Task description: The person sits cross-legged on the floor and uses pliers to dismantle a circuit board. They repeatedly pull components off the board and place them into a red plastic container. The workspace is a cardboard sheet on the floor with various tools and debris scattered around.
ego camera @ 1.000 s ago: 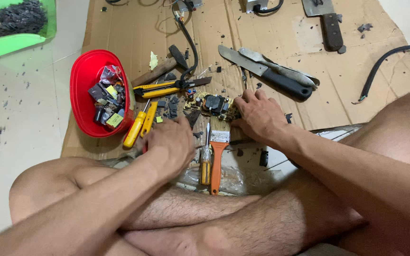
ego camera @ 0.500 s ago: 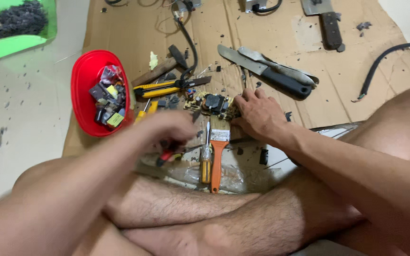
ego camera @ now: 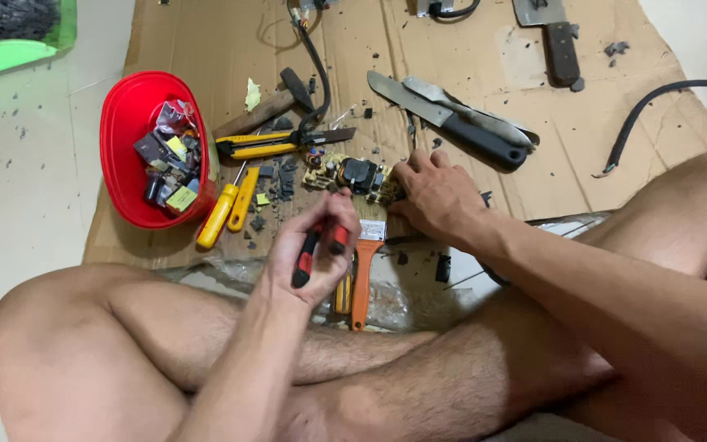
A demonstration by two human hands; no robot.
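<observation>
1. The circuit board [ego camera: 352, 174] lies on the cardboard sheet [ego camera: 533, 164] at the middle, just far of the person's crossed legs.
2. The right hand [ego camera: 435, 195] presses down on the board's right end, fingers spread flat on it, gripping nothing else.
3. The left hand [ego camera: 314, 255] is closed around red-and-black handled pliers [ego camera: 314, 250], held just near the board's near edge.
4. An orange-handled brush [ego camera: 363, 270] lies right of the left hand, handle pointing near.
5. Two yellow-handled screwdrivers [ego camera: 229, 206] and yellow-handled pliers [ego camera: 276, 146] lie to the left.
6. A red bowl [ego camera: 124, 123] of small parts sits farther left.
7. A black-handled knife [ego camera: 452, 123] lies far right of the board.
</observation>
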